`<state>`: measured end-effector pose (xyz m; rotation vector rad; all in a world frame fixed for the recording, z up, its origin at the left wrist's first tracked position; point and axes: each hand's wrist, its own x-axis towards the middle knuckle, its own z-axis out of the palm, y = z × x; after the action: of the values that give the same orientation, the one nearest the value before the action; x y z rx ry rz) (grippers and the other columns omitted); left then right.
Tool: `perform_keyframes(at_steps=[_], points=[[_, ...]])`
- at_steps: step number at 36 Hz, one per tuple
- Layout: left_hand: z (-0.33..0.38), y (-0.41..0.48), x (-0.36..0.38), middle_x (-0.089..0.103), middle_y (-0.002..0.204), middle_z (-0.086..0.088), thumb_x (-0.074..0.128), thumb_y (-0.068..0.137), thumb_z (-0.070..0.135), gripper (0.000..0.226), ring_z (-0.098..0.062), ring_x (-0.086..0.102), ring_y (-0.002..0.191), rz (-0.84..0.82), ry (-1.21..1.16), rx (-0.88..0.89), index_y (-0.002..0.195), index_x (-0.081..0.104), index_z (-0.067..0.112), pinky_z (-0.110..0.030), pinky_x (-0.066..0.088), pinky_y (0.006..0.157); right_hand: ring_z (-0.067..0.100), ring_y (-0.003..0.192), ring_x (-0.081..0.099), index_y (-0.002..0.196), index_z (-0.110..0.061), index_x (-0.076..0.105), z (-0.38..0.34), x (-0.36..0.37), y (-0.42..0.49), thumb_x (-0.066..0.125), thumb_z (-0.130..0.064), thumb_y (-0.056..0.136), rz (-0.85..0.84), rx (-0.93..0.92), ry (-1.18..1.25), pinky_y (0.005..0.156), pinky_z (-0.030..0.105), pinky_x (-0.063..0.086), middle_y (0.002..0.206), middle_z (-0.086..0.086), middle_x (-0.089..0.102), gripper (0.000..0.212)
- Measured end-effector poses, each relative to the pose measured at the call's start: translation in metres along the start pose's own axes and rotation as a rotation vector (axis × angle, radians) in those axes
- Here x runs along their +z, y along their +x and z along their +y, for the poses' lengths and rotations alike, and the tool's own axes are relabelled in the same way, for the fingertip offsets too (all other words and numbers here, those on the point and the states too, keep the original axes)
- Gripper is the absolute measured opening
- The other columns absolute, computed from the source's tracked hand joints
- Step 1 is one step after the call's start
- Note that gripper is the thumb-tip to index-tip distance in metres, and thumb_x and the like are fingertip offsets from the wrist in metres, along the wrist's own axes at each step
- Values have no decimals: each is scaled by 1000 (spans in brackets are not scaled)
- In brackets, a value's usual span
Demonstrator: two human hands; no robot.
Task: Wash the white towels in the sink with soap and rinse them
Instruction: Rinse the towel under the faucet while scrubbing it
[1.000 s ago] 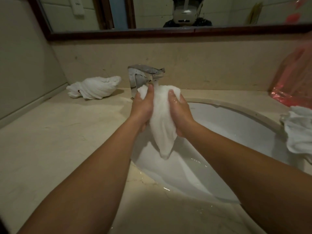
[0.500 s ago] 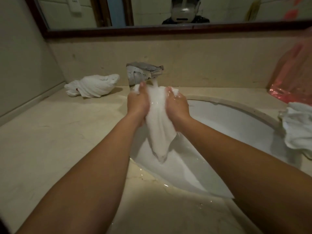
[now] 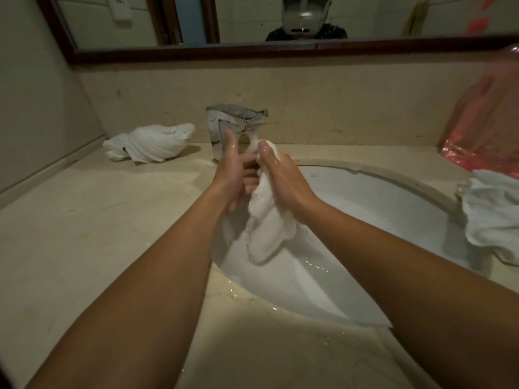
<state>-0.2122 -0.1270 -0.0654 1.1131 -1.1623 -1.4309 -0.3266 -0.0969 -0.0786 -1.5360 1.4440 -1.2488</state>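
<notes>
CHANGE: the towel (image 3: 266, 228), spread between the hands a second ago, is now bunched under the faucet (image 3: 238, 119) | HANDS: right hand (image 3: 283, 178) is curled round its top; left hand (image 3: 233, 175) is opened, thumb raised, fingers touching it | PLACE: over the sink (image 3: 379, 197) | MEANING: rinsing judged underway; two other towels still left on the tabletop (image 3: 84, 220).

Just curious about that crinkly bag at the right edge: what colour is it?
The plastic bag is translucent pinkish red, seen in the head view.

Right hand (image 3: 283, 178) grips a wet white towel (image 3: 269, 228) over the sink (image 3: 393, 192); left hand (image 3: 233, 175), fingers extended, touches it beneath the faucet (image 3: 236, 119).
</notes>
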Motion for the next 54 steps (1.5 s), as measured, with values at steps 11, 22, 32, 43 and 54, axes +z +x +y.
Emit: perform_keyframes(at_steps=[11, 22, 32, 43, 54], points=[[-4, 1, -11, 74, 90, 3, 42, 113, 42, 49, -16, 67, 86, 263, 328, 190, 96, 79, 15, -34, 50, 79, 38, 111, 73, 125, -7, 73, 26, -6, 15, 45, -46, 107, -6, 457, 686, 104, 49, 56, 114, 19, 78, 51], [-4, 10, -30, 71, 135, 1, 48, 76, 99, 102, -21, 65, 128, 120, 239, 61, 139, 68, 20, -44, 47, 113, 24, 85, 57, 91, -10, 62, 16, -10, 34, 49, -20, 103, 4, 388, 1017, 82, 36, 47, 90, 11, 58, 21], [4, 11, -22, 65, 89, -2, 34, 104, 74, 73, -19, 61, 78, 354, 357, 14, 107, 66, 9, -34, 44, 65, 31, 94, 71, 101, -2, 75, 11, -21, 14, 65, -47, 95, -484, 423, 808, 89, 36, 58, 97, 17, 72, 46], [2, 17, -26, 76, 108, -7, 53, 98, 74, 66, -26, 73, 96, 366, 89, 20, 105, 71, 10, -44, 62, 90, 33, 122, 71, 138, -6, 64, 31, -33, 6, 75, -49, 92, -419, 338, 492, 112, 51, 51, 131, 14, 74, 64], [0, 10, -30, 78, 109, -5, 78, 92, 50, 48, -19, 77, 94, 258, -34, 100, 121, 65, 15, -34, 65, 74, 37, 109, 73, 117, -6, 75, 22, -39, 29, 55, -53, 100, 10, 380, 958, 100, 48, 55, 120, 17, 76, 54]])
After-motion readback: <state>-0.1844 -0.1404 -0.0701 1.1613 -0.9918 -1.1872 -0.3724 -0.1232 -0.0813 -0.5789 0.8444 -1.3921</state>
